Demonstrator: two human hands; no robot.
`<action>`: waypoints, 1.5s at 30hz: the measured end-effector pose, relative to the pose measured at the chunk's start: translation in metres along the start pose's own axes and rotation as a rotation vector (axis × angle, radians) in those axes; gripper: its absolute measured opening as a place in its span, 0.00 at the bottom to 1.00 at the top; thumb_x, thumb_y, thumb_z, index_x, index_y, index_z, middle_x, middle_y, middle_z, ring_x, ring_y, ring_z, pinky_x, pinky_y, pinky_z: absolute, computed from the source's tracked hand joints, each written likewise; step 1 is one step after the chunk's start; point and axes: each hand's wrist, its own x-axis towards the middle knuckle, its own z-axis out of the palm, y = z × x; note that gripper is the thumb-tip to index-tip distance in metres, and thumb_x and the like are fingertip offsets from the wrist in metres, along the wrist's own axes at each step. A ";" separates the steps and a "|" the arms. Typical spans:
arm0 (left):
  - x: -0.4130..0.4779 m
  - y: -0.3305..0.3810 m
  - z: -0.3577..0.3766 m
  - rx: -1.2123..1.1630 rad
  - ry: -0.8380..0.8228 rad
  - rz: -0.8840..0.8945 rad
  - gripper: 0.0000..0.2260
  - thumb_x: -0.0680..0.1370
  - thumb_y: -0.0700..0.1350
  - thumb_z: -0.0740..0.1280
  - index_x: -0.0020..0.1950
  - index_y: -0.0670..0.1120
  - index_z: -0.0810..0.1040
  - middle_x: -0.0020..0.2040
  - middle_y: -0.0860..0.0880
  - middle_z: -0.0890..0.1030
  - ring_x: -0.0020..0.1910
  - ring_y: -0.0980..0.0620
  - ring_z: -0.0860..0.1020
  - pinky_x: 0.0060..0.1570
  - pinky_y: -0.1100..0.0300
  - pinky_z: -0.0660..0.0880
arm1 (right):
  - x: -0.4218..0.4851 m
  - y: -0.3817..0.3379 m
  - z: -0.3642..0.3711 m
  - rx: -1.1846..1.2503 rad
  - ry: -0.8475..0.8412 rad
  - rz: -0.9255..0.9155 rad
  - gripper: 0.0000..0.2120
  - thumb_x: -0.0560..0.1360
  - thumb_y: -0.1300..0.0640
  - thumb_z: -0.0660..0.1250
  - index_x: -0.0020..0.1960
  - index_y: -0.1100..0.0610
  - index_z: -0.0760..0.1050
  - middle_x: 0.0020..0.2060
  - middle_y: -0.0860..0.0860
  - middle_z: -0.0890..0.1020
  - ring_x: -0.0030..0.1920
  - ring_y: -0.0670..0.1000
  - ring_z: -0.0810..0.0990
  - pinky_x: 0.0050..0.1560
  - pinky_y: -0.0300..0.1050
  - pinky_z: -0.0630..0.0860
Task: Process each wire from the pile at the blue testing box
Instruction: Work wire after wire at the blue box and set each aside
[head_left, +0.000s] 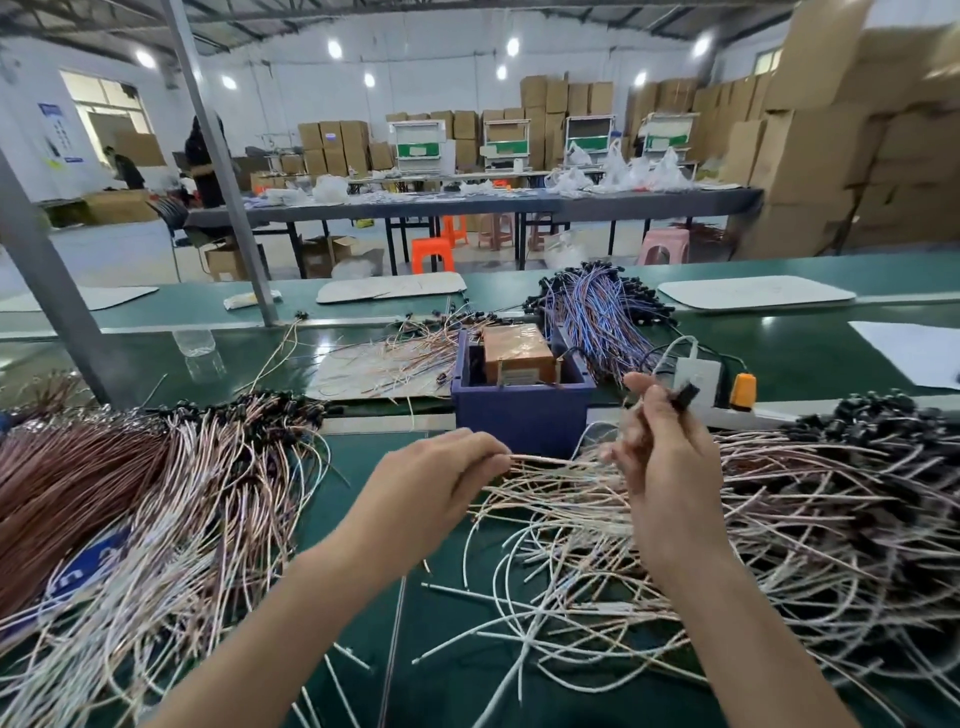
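Factory bench: the fingers (491, 451) of the left hand (441, 475) are pinching the end of a pale wire (545, 460), which is running rightwards towards the right hand (662, 452). That hand's fingers (644, 397) are raised and pinching a small black plug (687, 396), which is blurred. Whether plug and wire are one piece cannot be told. Both hands are working just in front of the blue testing box (519, 415), which is standing on the green bench (810, 358) and holding a brown block (517, 353). A loose pile of wires (805, 509) is spreading beneath the right hand. A second heap (130, 499) is lying to the left. Behind the box, a bundle of blue and purple wires (597, 312) is resting beside a white socket (698, 376) and an orange plug (743, 391).
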 end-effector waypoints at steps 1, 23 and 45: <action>0.002 -0.005 -0.003 0.077 0.004 0.042 0.13 0.84 0.56 0.59 0.59 0.54 0.81 0.52 0.58 0.82 0.51 0.55 0.79 0.55 0.54 0.74 | -0.001 0.005 -0.005 -0.119 -0.058 0.014 0.11 0.85 0.54 0.58 0.55 0.55 0.79 0.30 0.46 0.73 0.28 0.44 0.69 0.32 0.36 0.75; 0.058 -0.019 0.052 -1.346 0.473 -0.694 0.11 0.86 0.48 0.56 0.59 0.46 0.76 0.35 0.51 0.82 0.37 0.52 0.81 0.43 0.57 0.80 | -0.002 0.096 -0.020 -0.811 -0.245 -0.072 0.17 0.78 0.33 0.60 0.42 0.43 0.78 0.34 0.42 0.80 0.27 0.41 0.72 0.29 0.34 0.67; 0.026 -0.028 0.105 -0.908 0.629 -0.630 0.27 0.85 0.51 0.58 0.25 0.48 0.64 0.24 0.49 0.68 0.26 0.53 0.70 0.29 0.66 0.71 | 0.050 0.106 0.007 -0.582 0.178 -0.009 0.12 0.83 0.48 0.63 0.58 0.49 0.84 0.30 0.48 0.82 0.21 0.41 0.66 0.22 0.35 0.64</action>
